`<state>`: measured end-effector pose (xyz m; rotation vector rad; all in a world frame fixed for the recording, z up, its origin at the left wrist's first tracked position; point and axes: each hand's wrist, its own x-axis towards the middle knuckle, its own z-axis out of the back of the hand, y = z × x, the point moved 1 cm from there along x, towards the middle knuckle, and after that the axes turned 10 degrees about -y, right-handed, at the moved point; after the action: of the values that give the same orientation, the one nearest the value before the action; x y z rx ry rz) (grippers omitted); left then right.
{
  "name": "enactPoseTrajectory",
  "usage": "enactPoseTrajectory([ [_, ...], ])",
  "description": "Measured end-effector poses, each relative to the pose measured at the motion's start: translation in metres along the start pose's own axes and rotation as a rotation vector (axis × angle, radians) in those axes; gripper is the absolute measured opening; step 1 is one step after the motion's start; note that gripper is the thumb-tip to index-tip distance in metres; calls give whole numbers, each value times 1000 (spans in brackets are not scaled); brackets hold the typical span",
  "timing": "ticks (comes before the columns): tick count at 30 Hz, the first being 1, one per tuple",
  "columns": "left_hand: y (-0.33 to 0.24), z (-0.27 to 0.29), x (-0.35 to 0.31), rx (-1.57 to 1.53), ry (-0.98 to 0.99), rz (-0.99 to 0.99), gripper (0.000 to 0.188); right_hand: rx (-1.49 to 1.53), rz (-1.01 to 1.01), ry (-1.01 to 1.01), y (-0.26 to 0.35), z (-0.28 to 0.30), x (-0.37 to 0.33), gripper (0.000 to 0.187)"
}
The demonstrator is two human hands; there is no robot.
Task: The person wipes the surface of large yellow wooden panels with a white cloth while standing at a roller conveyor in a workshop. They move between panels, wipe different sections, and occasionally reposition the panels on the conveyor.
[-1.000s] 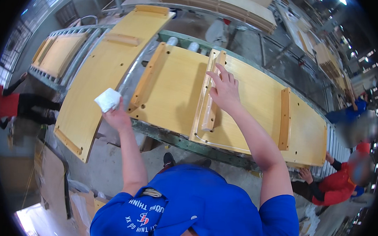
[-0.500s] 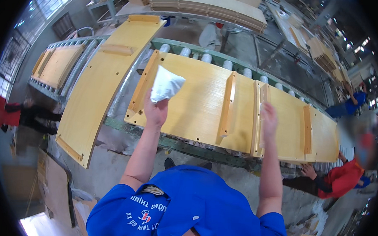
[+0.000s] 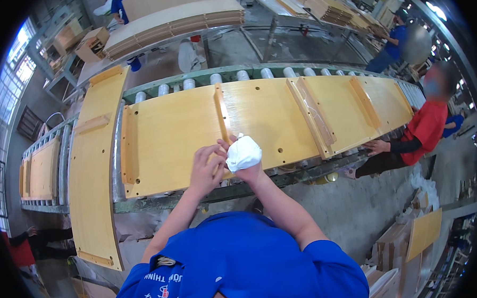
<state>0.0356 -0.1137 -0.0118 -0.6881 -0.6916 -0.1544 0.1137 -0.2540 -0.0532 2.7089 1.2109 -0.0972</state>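
A crumpled white plastic bag [image 3: 243, 153] is bunched in my right hand [image 3: 252, 172], whose fingers wrap it from below and behind. What the bag contains is hidden. My left hand [image 3: 206, 166] is beside it, fingers apart and slightly bent, their tips close to the bag's left side; contact is hard to make out. Both hands are above the near edge of a yellow wooden panel [image 3: 169, 146]. This panel has dark holes near its edges and upright wooden strips [image 3: 222, 112] across it.
The panel lies on a green-framed roller conveyor [image 3: 243, 75], with another panel [image 3: 352, 111] to its right. A long panel [image 3: 92, 180] crosses the conveyor at left. Close by on the right, a person in red [image 3: 428, 122] touches the right panel. Stacked boards [image 3: 180, 29] stand behind.
The white bag has passed from my left hand to my right, and my hands have come together. The view has turned, so the panels appear shifted left.
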Motion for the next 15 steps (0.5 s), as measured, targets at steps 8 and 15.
enactPoseTrajectory([
  [8,74,14,-46,519,29,170,34,90,237,-336,98,40,-49,28],
  [15,7,-21,-10,20,99,182,42,124,536,-803,124,1,-58,28],
])
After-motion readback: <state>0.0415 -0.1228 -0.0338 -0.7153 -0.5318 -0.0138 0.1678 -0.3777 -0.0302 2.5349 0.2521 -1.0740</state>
